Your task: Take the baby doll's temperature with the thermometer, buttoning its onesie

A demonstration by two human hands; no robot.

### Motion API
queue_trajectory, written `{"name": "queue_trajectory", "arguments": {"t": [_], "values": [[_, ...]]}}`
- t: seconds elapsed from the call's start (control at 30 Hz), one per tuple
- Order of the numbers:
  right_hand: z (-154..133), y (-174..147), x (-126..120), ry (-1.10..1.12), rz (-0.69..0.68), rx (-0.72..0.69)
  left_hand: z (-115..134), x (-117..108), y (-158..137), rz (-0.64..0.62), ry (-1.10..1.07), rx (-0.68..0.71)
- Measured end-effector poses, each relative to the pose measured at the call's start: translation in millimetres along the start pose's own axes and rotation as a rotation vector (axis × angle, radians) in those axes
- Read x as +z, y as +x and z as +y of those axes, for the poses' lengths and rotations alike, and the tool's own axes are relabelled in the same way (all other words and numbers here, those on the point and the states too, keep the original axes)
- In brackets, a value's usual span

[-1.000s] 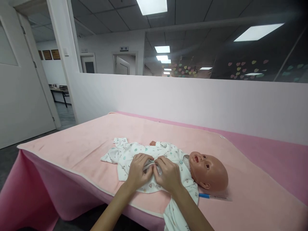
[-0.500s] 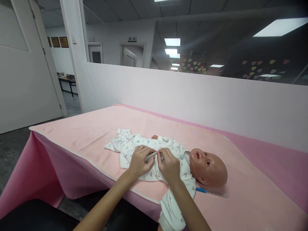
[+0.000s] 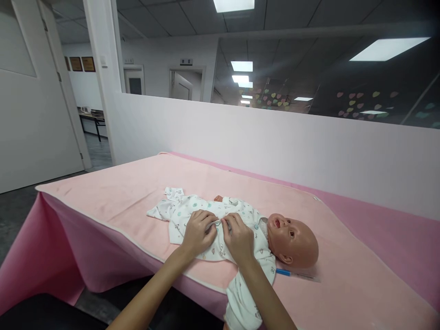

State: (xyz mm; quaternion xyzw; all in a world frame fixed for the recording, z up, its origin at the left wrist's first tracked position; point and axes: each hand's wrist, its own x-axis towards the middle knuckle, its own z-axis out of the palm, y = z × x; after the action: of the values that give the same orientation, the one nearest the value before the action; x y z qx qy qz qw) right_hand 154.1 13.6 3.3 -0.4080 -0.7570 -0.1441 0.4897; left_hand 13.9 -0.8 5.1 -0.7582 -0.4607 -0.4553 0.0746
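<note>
A baby doll (image 3: 298,243) lies on its back on the pink sheet, head to the right. It wears a white patterned baby romper (image 3: 192,205). At the middle of its front, my left hand (image 3: 201,231) has its fingers closed on a pale strip that looks like the romper's edge. Just to the right, my right hand (image 3: 239,236) pinches the same edge, thumb against fingers. The two sets of fingertips are close together. My hands cover part of the romper's front, so any fastening there is hidden.
The pink sheet (image 3: 120,192) covers the table and hangs over its near edge. A slim blue-ended item (image 3: 283,272) in clear wrapping lies beside the doll's head. Behind stands a white half wall (image 3: 275,146) with glass above. A door (image 3: 37,114) is at left.
The view has shifted slightly, so the scene sits a little further left and lower. Both hands stay on the romper's front; less of the pale strip shows between them.
</note>
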Motion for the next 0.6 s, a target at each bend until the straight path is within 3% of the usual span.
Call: {"name": "queue_trajectory", "arguments": {"t": [0.37,0.6], "values": [[-0.2,1.0,-0.8,-0.012,0.019,0.008,-1.5,-1.7,0.7,-0.034,-0.030,0.047],[-3.6,2.7,-2.0,-0.031,0.005,0.033,-4.7,-4.2,1.5,-0.032,-0.122,0.003]]}}
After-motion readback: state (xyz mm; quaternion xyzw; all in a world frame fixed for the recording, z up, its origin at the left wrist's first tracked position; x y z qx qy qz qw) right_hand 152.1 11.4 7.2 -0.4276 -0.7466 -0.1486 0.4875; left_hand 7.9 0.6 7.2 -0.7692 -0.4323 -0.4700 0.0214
